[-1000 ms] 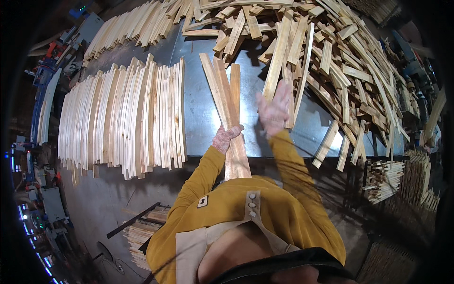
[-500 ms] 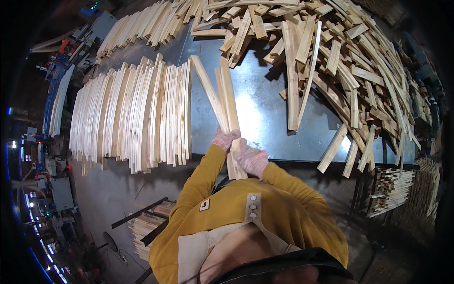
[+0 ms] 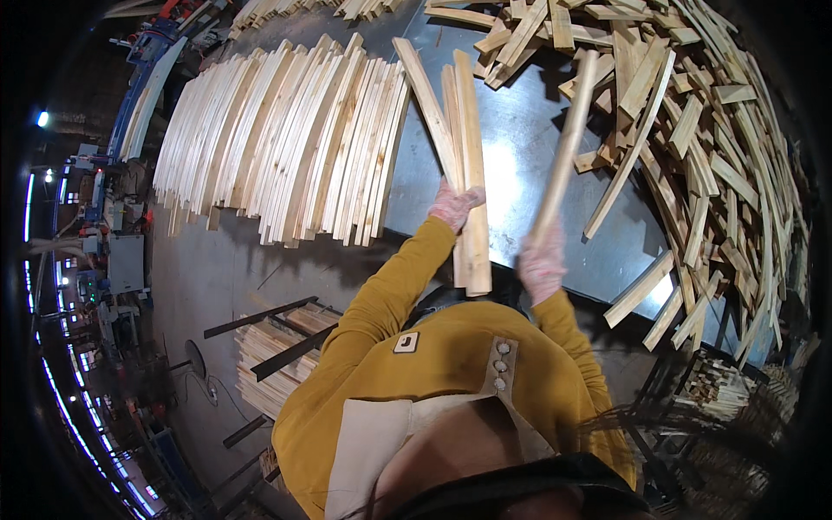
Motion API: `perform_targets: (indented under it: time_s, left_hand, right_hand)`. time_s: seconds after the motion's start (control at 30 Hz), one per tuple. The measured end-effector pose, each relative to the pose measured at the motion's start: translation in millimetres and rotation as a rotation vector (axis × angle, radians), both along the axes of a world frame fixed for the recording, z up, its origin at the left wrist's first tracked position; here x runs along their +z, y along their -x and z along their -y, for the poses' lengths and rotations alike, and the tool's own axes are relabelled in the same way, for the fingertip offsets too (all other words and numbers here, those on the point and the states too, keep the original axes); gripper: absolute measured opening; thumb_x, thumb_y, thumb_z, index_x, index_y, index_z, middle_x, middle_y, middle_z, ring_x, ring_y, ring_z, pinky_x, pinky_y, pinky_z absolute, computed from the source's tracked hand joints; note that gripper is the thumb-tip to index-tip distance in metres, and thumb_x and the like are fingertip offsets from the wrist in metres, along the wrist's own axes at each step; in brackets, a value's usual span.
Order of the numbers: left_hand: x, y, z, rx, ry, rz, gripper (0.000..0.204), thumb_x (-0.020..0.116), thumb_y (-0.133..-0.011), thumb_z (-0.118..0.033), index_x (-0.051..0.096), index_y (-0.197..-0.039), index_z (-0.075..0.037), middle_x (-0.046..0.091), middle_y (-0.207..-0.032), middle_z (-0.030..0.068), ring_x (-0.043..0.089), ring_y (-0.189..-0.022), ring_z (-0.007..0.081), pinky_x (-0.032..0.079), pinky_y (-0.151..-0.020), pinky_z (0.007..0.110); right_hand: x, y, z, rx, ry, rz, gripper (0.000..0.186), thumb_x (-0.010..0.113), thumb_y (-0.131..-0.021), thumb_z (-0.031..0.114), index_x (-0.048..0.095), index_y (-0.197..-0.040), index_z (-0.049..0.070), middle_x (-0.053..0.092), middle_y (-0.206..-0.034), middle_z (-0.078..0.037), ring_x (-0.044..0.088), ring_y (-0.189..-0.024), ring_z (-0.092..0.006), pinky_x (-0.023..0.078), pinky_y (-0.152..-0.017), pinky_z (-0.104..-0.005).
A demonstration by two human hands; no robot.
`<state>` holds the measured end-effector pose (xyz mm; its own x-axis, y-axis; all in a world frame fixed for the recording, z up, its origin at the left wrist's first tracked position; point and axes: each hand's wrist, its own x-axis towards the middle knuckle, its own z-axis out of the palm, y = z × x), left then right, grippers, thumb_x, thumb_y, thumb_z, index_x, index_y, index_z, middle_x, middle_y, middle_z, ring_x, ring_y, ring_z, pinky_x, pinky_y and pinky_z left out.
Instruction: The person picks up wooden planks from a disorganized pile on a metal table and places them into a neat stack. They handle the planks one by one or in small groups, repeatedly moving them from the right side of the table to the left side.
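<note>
With twelve o'clock straight ahead of you, the metal counter point(image 3: 510, 169) runs across your front, its near edge passing just below your two hands. Your room to move is the shining strip between twelve and one o'clock, walled on either side by wood. One jumbled heap point(image 3: 689, 126) fills one to two o'clock, several of its ends jutting over the near edge toward half past two. One row of upright-set strips point(image 3: 286, 139) spans ten to eleven, its near ends also past the edge. One stack of strips point(image 3: 273, 355) sits lower, at nine. Heap, row and stack overlap too much to count.

Your left hand point(image 3: 457, 204), at twelve, is closed around three splayed slats point(image 3: 473, 165), their lower ends overhanging the edge. Your right hand point(image 3: 542, 260), blurred, between one and two, grips a single slat point(image 3: 570, 139) by its lower end, the top slanting toward one.
</note>
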<state>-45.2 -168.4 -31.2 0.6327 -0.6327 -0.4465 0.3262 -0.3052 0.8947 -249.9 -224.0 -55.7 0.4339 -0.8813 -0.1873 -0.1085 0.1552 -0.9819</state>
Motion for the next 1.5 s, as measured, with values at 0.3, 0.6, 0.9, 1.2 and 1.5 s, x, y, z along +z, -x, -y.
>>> perform_targets:
  time_s: [0.3,0.6,0.9,1.2,1.5]
  left_hand:
    - [-107.8,-39.4,-9.6,-0.258,-0.099,0.022,0.054,0.062,-0.092,-0.016,0.040,-0.141,-0.006,0.066,-0.114,0.0194,0.063,-0.101,0.0286,0.053,-0.084,0.039]
    - [-15.6,-21.5,5.4,-0.113,-0.424,0.035,0.101,0.080,-0.080,-0.018,0.011,-0.152,0.000,0.053,-0.135,0.0227,0.053,-0.123,0.0289,0.045,-0.102,0.034]
    - [-53.9,-48.1,-16.0,-0.151,0.071,-0.020,0.076,0.081,-0.079,-0.015,0.040,-0.141,0.000,0.066,-0.111,0.0135,0.065,-0.098,0.0235,0.054,-0.089,0.034]
    - [-45.6,-46.9,-2.8,-0.018,-0.014,-0.045,0.074,0.080,-0.080,-0.015,0.040,-0.141,-0.001,0.064,-0.116,0.0124,0.062,-0.104,0.0223,0.051,-0.092,0.034]
    - [-35.0,-54.7,-13.4,0.010,-0.172,0.093,0.078,0.081,-0.081,-0.021,0.038,-0.143,-0.001,0.062,-0.122,0.0144,0.060,-0.111,0.0229,0.049,-0.096,0.032]
  right_hand:
    - [-0.2,5.0,-2.9,0.466,-0.761,0.329,0.072,0.077,-0.085,0.026,0.039,-0.140,-0.003,0.066,-0.113,-0.017,0.069,-0.098,-0.0268,0.060,-0.085,-0.0384]
    - [-44.2,-14.4,7.2,0.474,-0.566,0.180,0.069,0.076,-0.082,0.017,0.045,-0.141,0.000,0.061,-0.124,-0.016,0.067,-0.103,-0.0242,0.058,-0.087,-0.0414]
    - [-35.1,-17.9,21.6,0.487,-1.151,0.658,0.051,0.075,-0.078,0.005,0.054,-0.124,-0.005,0.063,-0.111,-0.017,0.067,-0.097,-0.0305,0.060,-0.088,-0.0433]
    - [-23.7,-8.9,24.0,0.506,-0.949,0.555,0.057,0.077,-0.080,0.014,0.051,-0.129,0.000,0.063,-0.110,-0.016,0.067,-0.091,-0.0292,0.057,-0.084,-0.0393]
    - [8.4,2.0,52.8,0.390,0.242,-1.067,0.063,0.055,-0.094,0.044,0.041,-0.150,0.019,0.057,-0.137,-0.018,0.055,-0.126,-0.0376,0.045,-0.102,-0.0448]
